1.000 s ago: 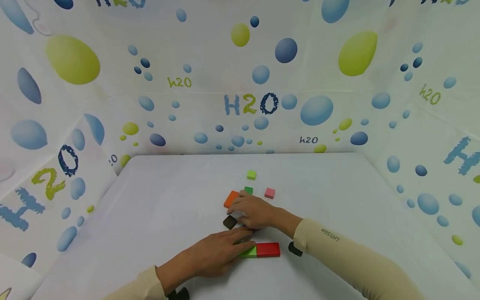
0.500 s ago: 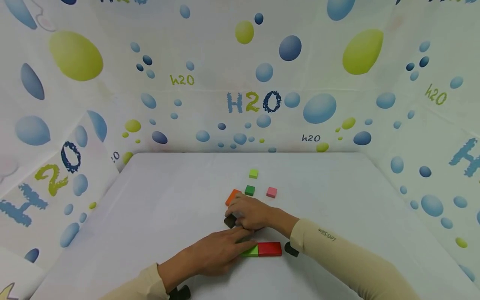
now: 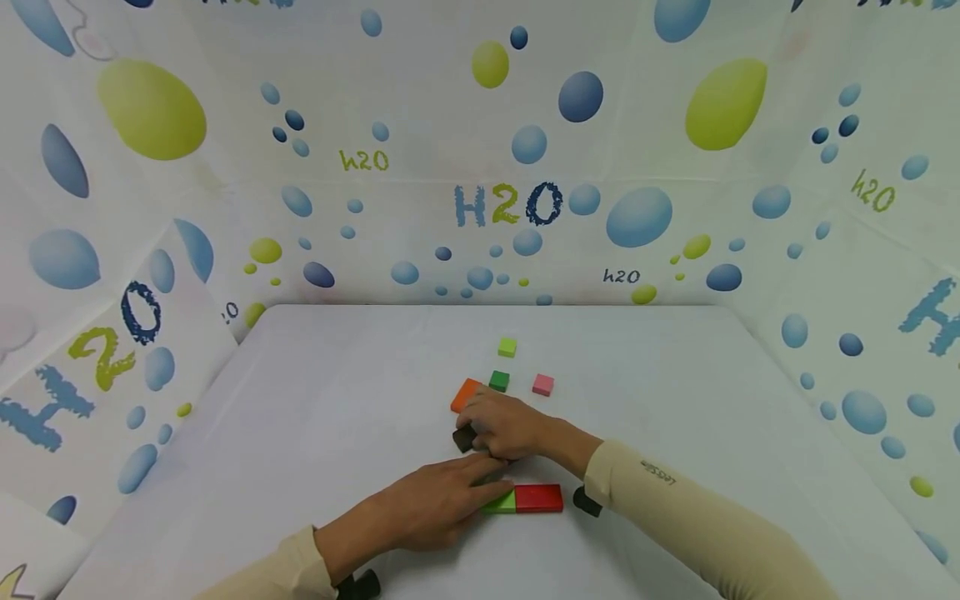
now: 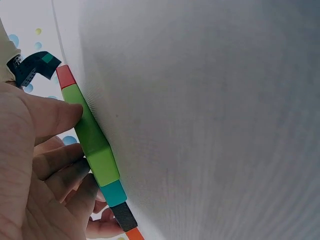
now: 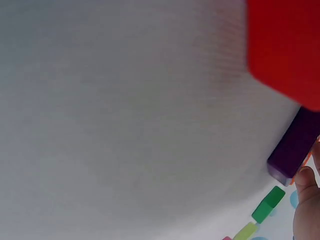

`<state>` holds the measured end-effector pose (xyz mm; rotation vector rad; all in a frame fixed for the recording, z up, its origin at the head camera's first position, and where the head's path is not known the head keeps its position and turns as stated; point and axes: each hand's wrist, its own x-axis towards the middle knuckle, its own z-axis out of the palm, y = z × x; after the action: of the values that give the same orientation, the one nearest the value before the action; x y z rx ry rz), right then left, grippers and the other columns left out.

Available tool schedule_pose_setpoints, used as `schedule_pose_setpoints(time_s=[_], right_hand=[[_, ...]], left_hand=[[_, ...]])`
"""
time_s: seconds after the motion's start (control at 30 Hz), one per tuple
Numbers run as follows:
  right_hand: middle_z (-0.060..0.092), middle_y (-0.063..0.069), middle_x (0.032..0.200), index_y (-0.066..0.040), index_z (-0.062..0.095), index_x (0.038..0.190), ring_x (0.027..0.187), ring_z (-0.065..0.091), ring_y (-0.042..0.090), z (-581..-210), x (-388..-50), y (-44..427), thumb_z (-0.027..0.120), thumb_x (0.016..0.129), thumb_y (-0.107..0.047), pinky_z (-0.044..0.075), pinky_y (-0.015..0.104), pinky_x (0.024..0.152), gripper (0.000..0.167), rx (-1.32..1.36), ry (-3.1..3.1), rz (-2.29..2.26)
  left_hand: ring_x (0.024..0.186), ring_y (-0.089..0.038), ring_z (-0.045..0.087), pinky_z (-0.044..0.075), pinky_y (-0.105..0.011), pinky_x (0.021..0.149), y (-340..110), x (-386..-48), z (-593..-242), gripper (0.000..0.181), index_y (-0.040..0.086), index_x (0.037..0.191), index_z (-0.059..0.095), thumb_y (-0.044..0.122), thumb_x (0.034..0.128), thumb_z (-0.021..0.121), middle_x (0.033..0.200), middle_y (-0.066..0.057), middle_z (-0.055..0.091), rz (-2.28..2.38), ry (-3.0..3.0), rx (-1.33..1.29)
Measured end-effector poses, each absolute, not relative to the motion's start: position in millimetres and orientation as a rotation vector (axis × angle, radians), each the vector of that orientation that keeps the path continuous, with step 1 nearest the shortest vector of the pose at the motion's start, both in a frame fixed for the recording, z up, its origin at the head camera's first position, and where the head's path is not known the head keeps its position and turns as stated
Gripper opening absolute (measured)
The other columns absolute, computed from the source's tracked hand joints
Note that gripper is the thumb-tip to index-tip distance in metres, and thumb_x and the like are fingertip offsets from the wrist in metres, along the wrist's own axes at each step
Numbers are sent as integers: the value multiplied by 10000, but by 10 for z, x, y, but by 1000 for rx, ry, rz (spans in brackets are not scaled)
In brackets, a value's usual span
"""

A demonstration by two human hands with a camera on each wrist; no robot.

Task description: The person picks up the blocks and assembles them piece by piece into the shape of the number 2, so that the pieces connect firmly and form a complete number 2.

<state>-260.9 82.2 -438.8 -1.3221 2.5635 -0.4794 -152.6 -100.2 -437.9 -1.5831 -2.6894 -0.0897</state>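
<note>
In the head view my left hand (image 3: pixel 427 504) lies over a lime-green block (image 3: pixel 501 503), whose right end abuts a red block (image 3: pixel 538 498). The left wrist view has my thumb against that green block (image 4: pixel 92 135) and fingers on its far side. My right hand (image 3: pixel 506 425) reaches in from the right with curled fingers at a black block (image 3: pixel 464 438), partly covering it. An orange block (image 3: pixel 466 396) sits just beyond those fingers. The right wrist view catches fingertips at a dark purple block (image 5: pixel 295 147), which the hands hide in the head view.
Farther back on the white table (image 3: pixel 337 375) are a dark green block (image 3: pixel 499 381), a lime block (image 3: pixel 507 347) and a pink block (image 3: pixel 543 385). A teal block (image 4: pixel 114 193) shows between green and black in the left wrist view. Patterned sheeting (image 3: pixel 420 150) surrounds the table.
The black block has shifted slightly right and away from me, under my right fingers. My right hand has drawn back enough to uncover the dark green block. My left hand stays nearly still.
</note>
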Motion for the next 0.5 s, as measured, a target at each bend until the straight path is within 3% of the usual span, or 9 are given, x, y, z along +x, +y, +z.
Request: schedule_pose_setpoints(time_s=[0.27, 0.5], right_hand=[[632, -79, 1170, -153, 684, 1257, 1104, 510, 90, -4393, -2612, 903, 723, 920, -123, 497, 237, 975, 341, -1251, 2607, -489], [635, -55, 1246, -145, 677, 1271, 1158, 517, 116, -4351, -2653, 990, 719, 925, -124, 486, 306, 1038, 348, -1187, 2642, -514]], left_hand=[[1453, -174, 386, 464, -334, 1091, -999, -1517, -4372, 599, 180, 1490, 494, 151, 936, 718, 1580, -46, 392, -84, -2691, -1585], [1393, -174, 451, 472, -314, 1080, -1004, -1526, -4377, 547, 176, 1463, 517, 140, 944, 687, 1504, -52, 462, -81, -2643, -1586]])
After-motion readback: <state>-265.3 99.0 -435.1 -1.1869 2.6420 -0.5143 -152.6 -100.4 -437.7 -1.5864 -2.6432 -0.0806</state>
